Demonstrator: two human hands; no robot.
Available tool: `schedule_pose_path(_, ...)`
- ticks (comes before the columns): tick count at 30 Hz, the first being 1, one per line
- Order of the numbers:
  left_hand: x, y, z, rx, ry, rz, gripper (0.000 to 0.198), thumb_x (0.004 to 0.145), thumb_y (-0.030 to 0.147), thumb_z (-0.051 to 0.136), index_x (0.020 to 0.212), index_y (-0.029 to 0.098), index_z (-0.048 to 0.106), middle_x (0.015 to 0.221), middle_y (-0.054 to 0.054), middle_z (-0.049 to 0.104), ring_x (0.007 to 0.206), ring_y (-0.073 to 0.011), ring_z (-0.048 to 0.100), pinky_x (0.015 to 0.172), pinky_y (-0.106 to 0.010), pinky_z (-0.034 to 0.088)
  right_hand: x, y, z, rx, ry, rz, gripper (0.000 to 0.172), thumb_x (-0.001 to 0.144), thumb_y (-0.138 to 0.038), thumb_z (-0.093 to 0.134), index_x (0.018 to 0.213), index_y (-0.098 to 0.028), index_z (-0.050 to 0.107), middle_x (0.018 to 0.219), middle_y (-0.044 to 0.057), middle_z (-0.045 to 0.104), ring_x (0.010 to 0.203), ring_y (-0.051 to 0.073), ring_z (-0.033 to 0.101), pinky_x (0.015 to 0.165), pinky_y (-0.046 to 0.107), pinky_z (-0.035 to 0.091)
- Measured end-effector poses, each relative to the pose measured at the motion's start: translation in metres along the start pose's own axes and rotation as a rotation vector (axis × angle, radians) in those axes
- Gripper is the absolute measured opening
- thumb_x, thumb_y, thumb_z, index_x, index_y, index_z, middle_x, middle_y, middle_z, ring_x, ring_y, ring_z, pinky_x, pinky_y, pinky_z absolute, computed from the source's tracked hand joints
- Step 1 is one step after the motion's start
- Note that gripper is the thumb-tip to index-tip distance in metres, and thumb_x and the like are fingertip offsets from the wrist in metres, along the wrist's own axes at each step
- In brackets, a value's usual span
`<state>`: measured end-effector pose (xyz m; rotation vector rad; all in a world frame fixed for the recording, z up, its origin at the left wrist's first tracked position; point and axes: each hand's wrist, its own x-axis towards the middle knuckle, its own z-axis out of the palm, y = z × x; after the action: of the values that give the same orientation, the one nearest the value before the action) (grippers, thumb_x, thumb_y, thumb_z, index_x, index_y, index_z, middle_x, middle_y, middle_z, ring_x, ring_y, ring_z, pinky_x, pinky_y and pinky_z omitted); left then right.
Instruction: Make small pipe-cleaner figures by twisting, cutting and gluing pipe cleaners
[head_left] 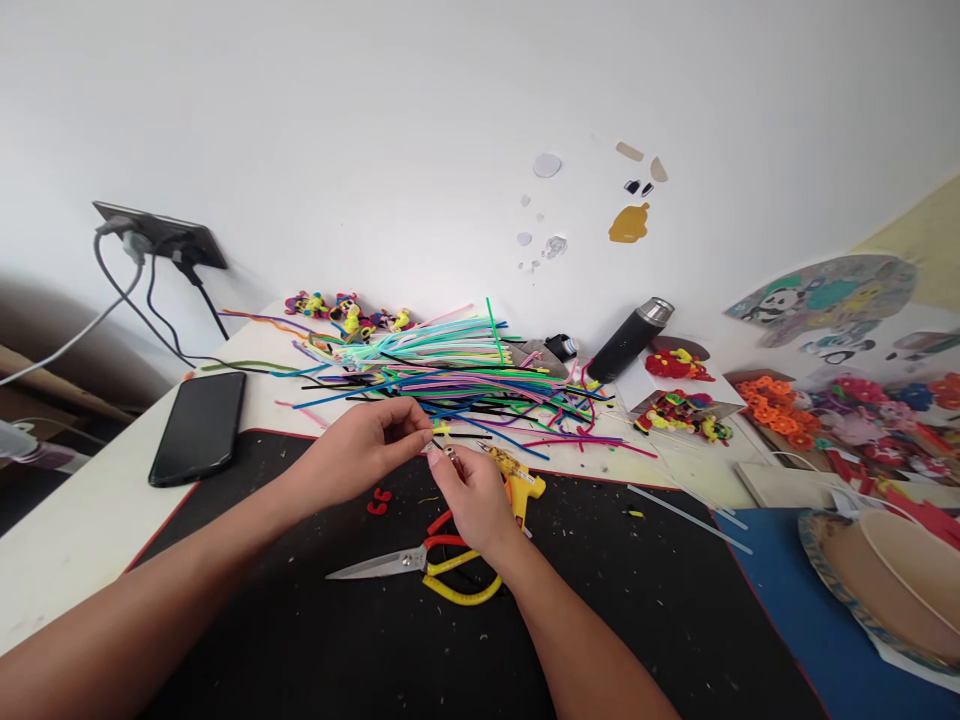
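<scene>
My left hand (369,447) and my right hand (472,492) meet above the back part of the black mat (300,640). Both are closed in a pinch around something small, too tiny to make out between the fingertips. Under and left of my right hand lie scissors (409,562) with yellow and red handles, blades pointing left. A yellow glue gun (529,487) lies partly hidden behind my right hand. Two small red curled pieces (379,502) rest on the mat below my left hand. Behind the hands spreads a pile of coloured pipe cleaners (442,350).
A phone (199,428) lies at the left, near plugged cables (150,290). A black thermos (631,340) leans by a white box (712,390). Small colourful figures (352,315) stand along the wall. Clear sticks (690,518) and a round basket (885,590) are at the right.
</scene>
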<state>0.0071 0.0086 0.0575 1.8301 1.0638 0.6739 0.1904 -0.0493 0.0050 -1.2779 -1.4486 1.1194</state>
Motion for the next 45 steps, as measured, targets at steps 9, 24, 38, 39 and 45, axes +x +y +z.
schedule_pose_path(9,-0.001,0.001,0.003,0.03,0.006,0.011,0.033,0.091,0.053,0.067,0.082,0.021,0.068,0.067,0.002,0.059,0.063,-0.0159,0.05,0.056,-0.026,0.038,0.003,0.001,-0.001,-0.085,0.073,0.026,0.044,0.097,-0.048,0.055,0.064,-0.024,0.037,0.061,-0.005,0.035,0.059,0.014,0.03,0.057,0.032,0.022)
schedule_pose_path(24,-0.002,0.002,0.006,0.095,-0.007,0.023,0.026,0.093,0.046,0.063,0.083,0.022,0.065,0.068,0.003,0.059,0.063,-0.0159,0.049,0.057,-0.026,0.036,0.003,0.002,0.004,-0.113,0.071,0.059,0.042,0.094,-0.047,0.054,0.063,-0.025,0.035,0.059,-0.006,0.032,0.058,0.014,0.03,0.056,0.032,0.022)
schedule_pose_path(38,0.003,-0.003,-0.002,-0.168,-0.209,-0.141,0.03,0.083,0.048,0.073,0.08,0.019,0.066,0.072,0.003,0.06,0.068,-0.0156,0.048,0.063,-0.027,0.036,0.002,0.001,0.004,-0.191,0.074,0.052,0.04,0.091,-0.046,0.053,0.062,-0.024,0.037,0.057,-0.006,0.034,0.057,0.013,0.031,0.054,0.03,0.023)
schedule_pose_path(39,0.003,-0.002,-0.002,-0.198,-0.229,-0.159,0.03,0.081,0.047,0.073,0.079,0.018,0.066,0.072,0.003,0.059,0.068,-0.0151,0.047,0.063,-0.026,0.036,0.002,0.001,0.004,-0.2,0.074,0.052,0.038,0.091,-0.045,0.053,0.062,-0.024,0.038,0.057,-0.006,0.034,0.057,0.013,0.032,0.054,0.03,0.023)
schedule_pose_path(45,0.003,0.001,-0.005,-0.379,-0.283,-0.309,0.028,0.073,0.043,0.078,0.073,0.018,0.065,0.06,0.007,0.044,0.056,-0.0107,0.03,0.053,-0.025,0.021,0.001,0.001,0.004,-0.249,0.07,0.022,0.037,0.091,-0.043,0.054,0.063,-0.024,0.038,0.056,-0.006,0.036,0.055,0.013,0.032,0.053,0.03,0.024)
